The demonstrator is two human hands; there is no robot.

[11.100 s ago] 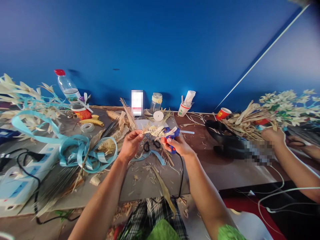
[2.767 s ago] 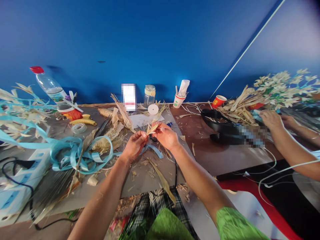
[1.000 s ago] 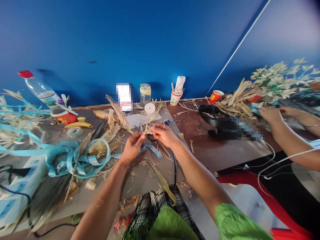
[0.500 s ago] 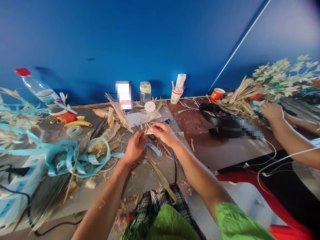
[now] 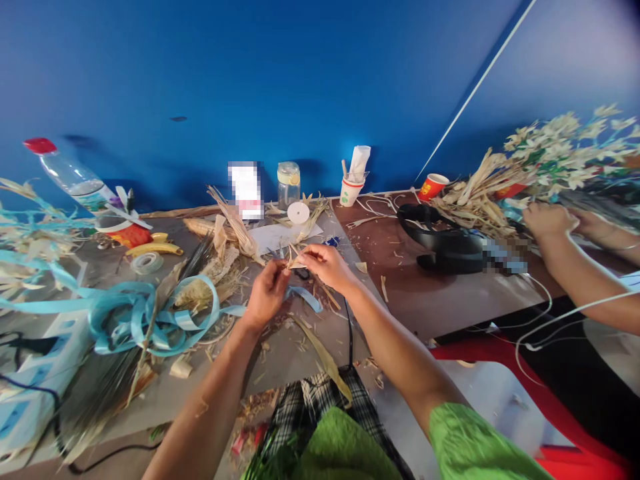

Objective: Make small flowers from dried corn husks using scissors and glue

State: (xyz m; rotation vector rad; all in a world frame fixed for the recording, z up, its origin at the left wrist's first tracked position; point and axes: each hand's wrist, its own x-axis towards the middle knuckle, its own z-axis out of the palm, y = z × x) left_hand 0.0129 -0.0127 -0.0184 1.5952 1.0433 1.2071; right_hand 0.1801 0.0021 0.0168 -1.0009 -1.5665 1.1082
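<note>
Between my two hands is a small pale piece of corn husk [image 5: 296, 261], pinched from both sides above the table. My left hand [image 5: 269, 288] closes its thumb and fingers on the lower left end. With bent fingertips my right hand [image 5: 327, 265] grips the right side. Dark scissor handles [image 5: 303, 273] lie partly hidden just behind the fingers. Below the hands a short piece of light blue ribbon [image 5: 306, 298] rests on the table, and a long dry husk strip [image 5: 324, 353] hangs over the front edge.
Coiled blue ribbon [image 5: 150, 317], a tape roll [image 5: 147, 263] and a power strip [image 5: 45, 373] lie left. Corn husks [image 5: 235, 230], a glass jar [image 5: 289, 187] and a paper cup [image 5: 351, 191] stand behind. A black headset-like object [image 5: 445, 247] and another person's hands [image 5: 550, 220] are right.
My hands stay almost in place, with the husk piece turned slightly between the fingers. The view shifts a little, and the other person's hands at right have moved slightly.
</note>
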